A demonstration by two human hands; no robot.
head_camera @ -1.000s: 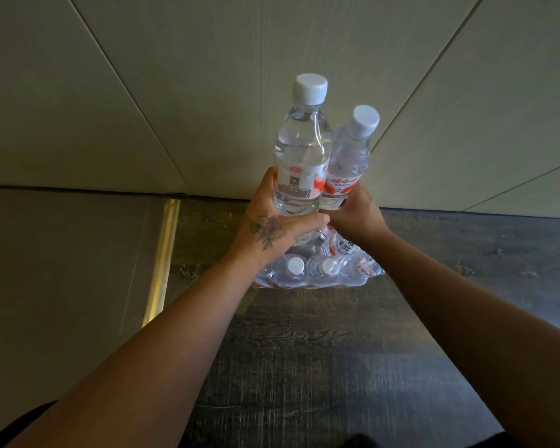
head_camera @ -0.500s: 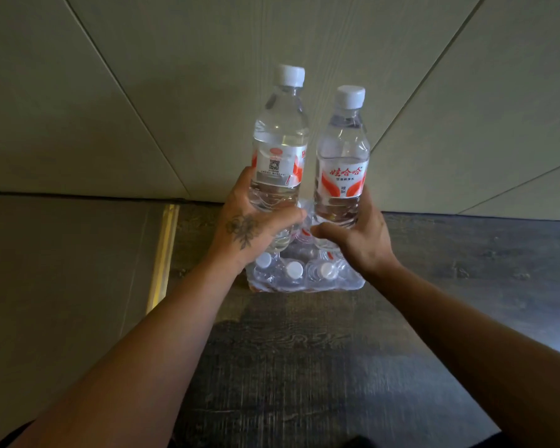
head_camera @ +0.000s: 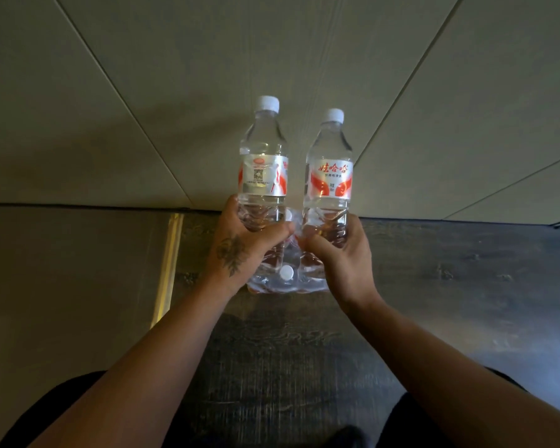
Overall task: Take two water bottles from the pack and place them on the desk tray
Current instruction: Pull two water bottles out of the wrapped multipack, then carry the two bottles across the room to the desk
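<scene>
I hold two clear water bottles upright, side by side, above the pack. My left hand [head_camera: 240, 244], tattooed on its back, grips the lower body of the left bottle [head_camera: 263, 163], which has a white cap and a red and white label. My right hand [head_camera: 343, 253] grips the base of the right bottle [head_camera: 329, 169], same kind. The plastic-wrapped pack [head_camera: 286, 276] lies on the dark floor below and between my hands, one white cap showing; most of it is hidden by my hands. No desk tray is in view.
A pale panelled wall [head_camera: 272, 59] rises just behind the pack. Dark wood-grain floor [head_camera: 304, 350] runs toward me. To the left a brass strip [head_camera: 168, 270] borders a dull grey surface [head_camera: 62, 286]. My dark-clothed legs show at the bottom edge.
Both bottles have come up off the pack and moved apart, now straight and level with each other. The view has pulled back slightly, with my legs now showing.
</scene>
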